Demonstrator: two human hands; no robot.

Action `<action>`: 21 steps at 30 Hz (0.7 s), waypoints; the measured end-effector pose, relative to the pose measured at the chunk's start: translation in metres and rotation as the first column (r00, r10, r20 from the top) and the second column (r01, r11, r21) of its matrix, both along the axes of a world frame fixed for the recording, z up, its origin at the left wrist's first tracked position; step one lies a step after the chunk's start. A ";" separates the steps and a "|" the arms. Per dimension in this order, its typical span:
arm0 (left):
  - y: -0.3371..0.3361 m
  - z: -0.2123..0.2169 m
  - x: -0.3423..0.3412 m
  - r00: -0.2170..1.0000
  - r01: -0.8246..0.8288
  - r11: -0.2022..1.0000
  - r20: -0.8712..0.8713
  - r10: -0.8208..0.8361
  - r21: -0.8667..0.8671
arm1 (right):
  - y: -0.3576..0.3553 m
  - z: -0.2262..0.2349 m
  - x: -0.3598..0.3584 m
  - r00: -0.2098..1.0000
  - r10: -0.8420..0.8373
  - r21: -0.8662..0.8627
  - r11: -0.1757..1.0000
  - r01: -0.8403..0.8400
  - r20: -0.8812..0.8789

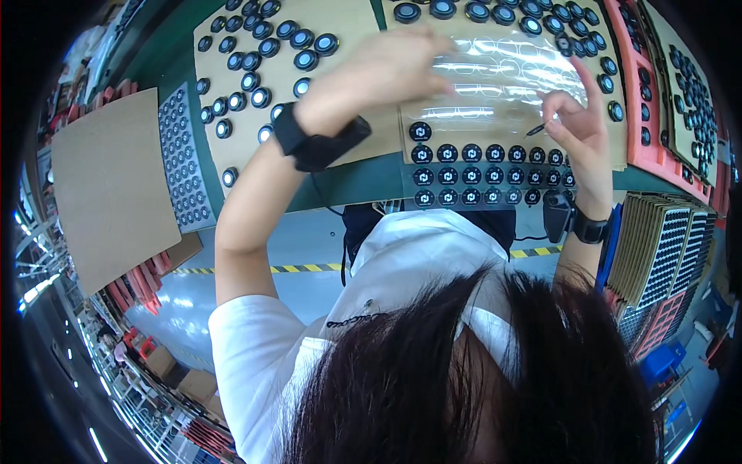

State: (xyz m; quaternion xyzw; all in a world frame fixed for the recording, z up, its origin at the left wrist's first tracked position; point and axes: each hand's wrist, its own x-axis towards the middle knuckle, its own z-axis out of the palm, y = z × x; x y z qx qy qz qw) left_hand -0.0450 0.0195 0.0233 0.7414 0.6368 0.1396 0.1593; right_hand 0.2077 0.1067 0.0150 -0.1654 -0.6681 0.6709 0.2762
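Observation:
A clear plastic sheet [495, 97] lies on the cardboard in front of me. Its near rows carry round black labels [471, 154] with a white mark, while the far rows show only bare round outlines and glare. Over the sheet's far left part, my left hand [413, 66] is smeared by motion, so its grip cannot be made out. At the sheet's right side my right hand [576, 127] pinches a small, thin black piece [535, 130] at its fingertips; its index finger points up. Near that fingertip is a black round part [565, 46].
Many round black parts with pale centres [302, 39] stand on cardboard [355, 23] at far left and far right. A dotted sheet [183, 155] and a brown board [116, 185] lie left. Right are a red tray [640, 93] and stacked trays [657, 240].

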 end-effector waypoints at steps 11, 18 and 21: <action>-0.019 -0.011 -0.082 0.845 -0.281 0.956 -0.449 0.291 0.090 | -0.012 0.004 -0.011 0.977 -0.156 0.274 0.955 0.111 0.147; -0.032 0.038 -0.035 0.640 -0.347 0.920 0.670 0.376 -0.185 | -0.016 0.036 -0.023 0.953 -0.303 0.061 0.951 0.303 -0.018; -0.047 0.038 -0.012 0.495 -0.231 0.973 0.858 0.137 -0.022 | -0.034 0.060 -0.049 0.925 -0.344 -0.118 0.937 0.328 -0.162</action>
